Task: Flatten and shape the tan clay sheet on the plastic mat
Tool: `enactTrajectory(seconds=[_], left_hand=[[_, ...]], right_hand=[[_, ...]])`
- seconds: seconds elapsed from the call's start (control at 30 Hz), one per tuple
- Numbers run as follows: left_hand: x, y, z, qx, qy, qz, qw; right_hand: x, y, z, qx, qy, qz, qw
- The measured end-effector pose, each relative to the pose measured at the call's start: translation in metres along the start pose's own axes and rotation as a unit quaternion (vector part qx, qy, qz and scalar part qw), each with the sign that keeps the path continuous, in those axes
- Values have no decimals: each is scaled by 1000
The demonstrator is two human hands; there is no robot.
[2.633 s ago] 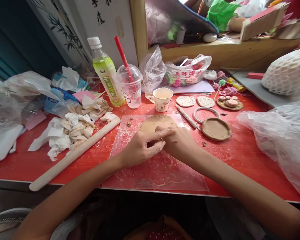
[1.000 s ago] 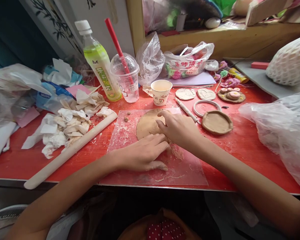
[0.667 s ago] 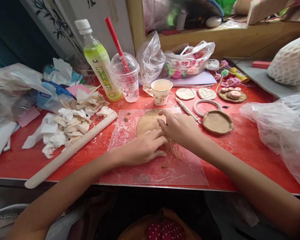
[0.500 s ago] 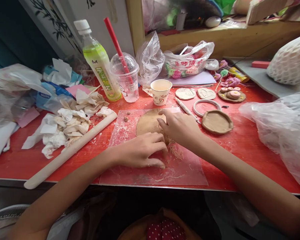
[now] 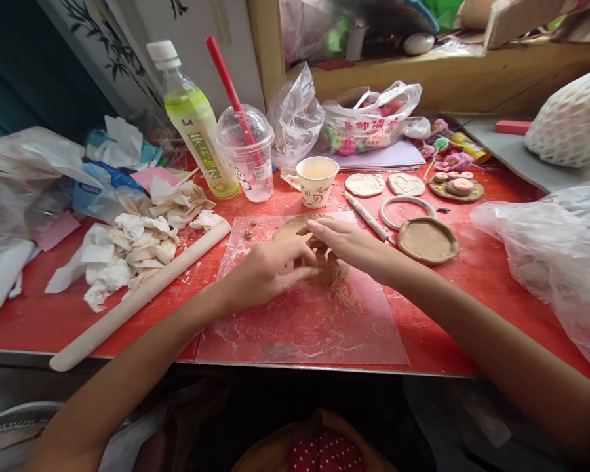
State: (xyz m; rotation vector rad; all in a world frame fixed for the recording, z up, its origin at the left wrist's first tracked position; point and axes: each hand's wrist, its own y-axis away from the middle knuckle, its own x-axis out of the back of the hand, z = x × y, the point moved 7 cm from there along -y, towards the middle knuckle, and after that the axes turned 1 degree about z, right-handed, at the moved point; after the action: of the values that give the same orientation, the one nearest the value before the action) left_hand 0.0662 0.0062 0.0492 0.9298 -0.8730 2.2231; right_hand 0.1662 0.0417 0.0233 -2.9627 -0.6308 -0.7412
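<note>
A flat, rounded tan clay slab point(image 5: 295, 229) lies on a clear plastic sheet point(image 5: 275, 341) in front of me, largely covered by my hands. My left hand point(image 5: 270, 272) is over its near left side, thumb and index finger stretched to the right with a gap between them. From the right, my right hand point(image 5: 347, 244) reaches across the slab with its index finger extended and other fingers bent down, partly hidden. The two hands' fingertips nearly meet. Torn clay scraps point(image 5: 345, 294) lie just below the right hand.
A long rolling pin point(image 5: 142, 295) lies left, beside crumpled tissues point(image 5: 132, 252). Behind stand a paper cup point(image 5: 317, 187), a plastic cup point(image 5: 248, 157) and a green drink bottle point(image 5: 199, 134). To the right are a rimmed clay disc point(image 5: 427, 240), a ring point(image 5: 384, 210) and a clay-smeared stick point(image 5: 366, 215).
My left hand has moved up and slightly away from me, onto the slab beside the right hand. My right hand's fingers have lowered and straightened. More of the scraps and sheet shows.
</note>
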Motion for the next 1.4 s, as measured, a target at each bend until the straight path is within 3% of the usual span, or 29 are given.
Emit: enactTrajectory(seconds=[0.07, 0.13, 0.4, 0.6, 0.73, 0.97, 1.4], left_hand=[[16, -1, -8, 26, -40, 79, 996], [24, -1, -13, 37, -76, 120, 989], [23, 3, -18, 9, -119, 166, 979], [23, 2, -15, 1, -182, 149, 972], [23, 2, -12, -13, -181, 151, 972], [34, 2, -15, 53, -141, 185, 971], [32, 1, -16, 69, -158, 176, 969]], right_hand=[[-4, 0, 2, -31, -132, -38, 990], [-7, 1, 3, -49, -196, -67, 977], [-12, 1, -3, -1, -153, -90, 984], [-8, 0, -4, 9, -137, -57, 989], [-5, -1, -6, 58, -85, -46, 994], [3, -3, 0, 48, -48, 6, 998], [-6, 2, 2, -20, -196, -55, 979]])
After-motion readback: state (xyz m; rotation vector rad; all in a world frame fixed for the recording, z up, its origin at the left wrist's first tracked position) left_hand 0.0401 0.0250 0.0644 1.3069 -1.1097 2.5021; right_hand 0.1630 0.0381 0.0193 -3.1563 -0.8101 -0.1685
